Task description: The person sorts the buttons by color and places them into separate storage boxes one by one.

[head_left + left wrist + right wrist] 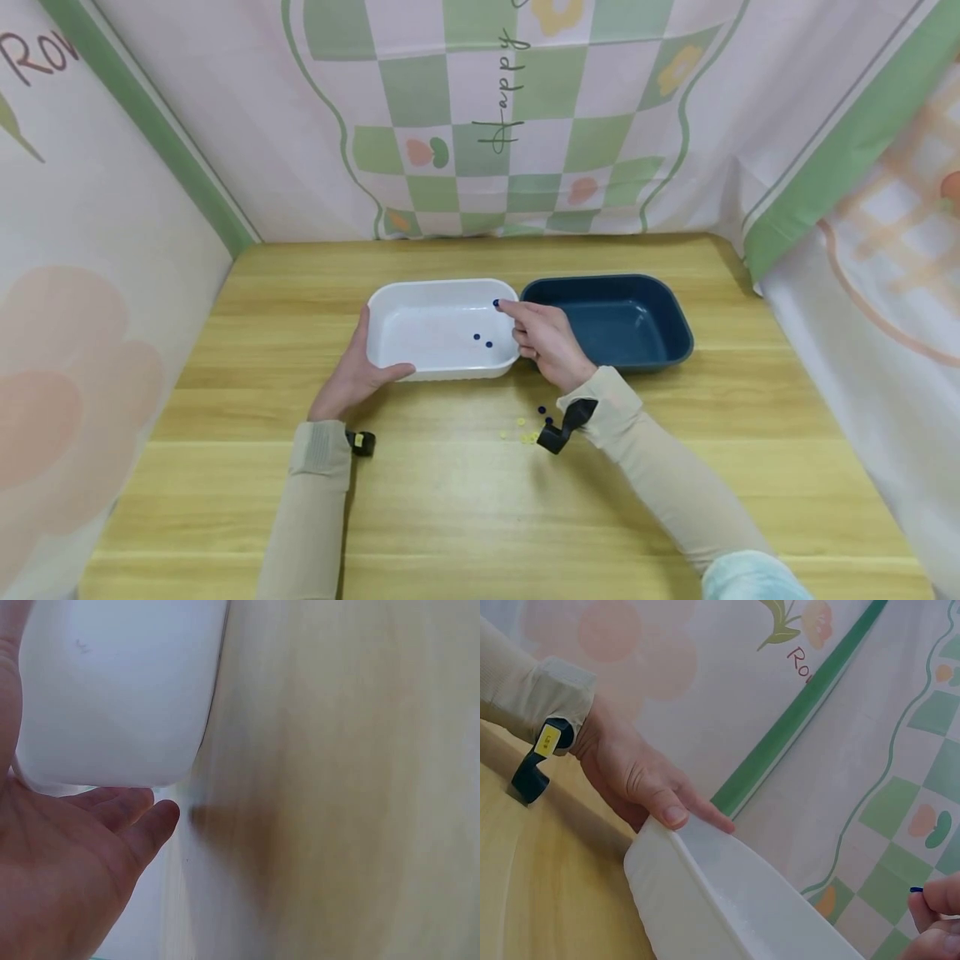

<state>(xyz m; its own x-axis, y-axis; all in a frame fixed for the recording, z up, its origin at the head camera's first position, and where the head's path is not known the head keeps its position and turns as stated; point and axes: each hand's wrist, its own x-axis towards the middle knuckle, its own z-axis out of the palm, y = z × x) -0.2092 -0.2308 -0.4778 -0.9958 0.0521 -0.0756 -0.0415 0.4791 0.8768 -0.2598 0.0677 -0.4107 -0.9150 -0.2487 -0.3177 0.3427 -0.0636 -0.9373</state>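
Note:
My left hand [352, 375] holds the left end of a white plastic basin [442, 373], thumb over the near rim and fingers along the end wall. In the left wrist view the fingers [154, 829] lie against the basin's outer wall. Above the basin's right end, my right hand [551, 337] pinches a small dark blue button-like disc [497, 303] between thumb and index finger. The same disc [916, 889] shows at the fingertips in the right wrist view. Two more blue discs [489, 344] lie on the basin floor.
A dark blue basin [678, 354] stands right beside the white one, partly behind my right hand. Several yellow discs [522, 422] and a couple of blue discs [542, 410] lie on the wooden table [442, 500] near my right wrist. Patterned curtains [480, 200] border the table.

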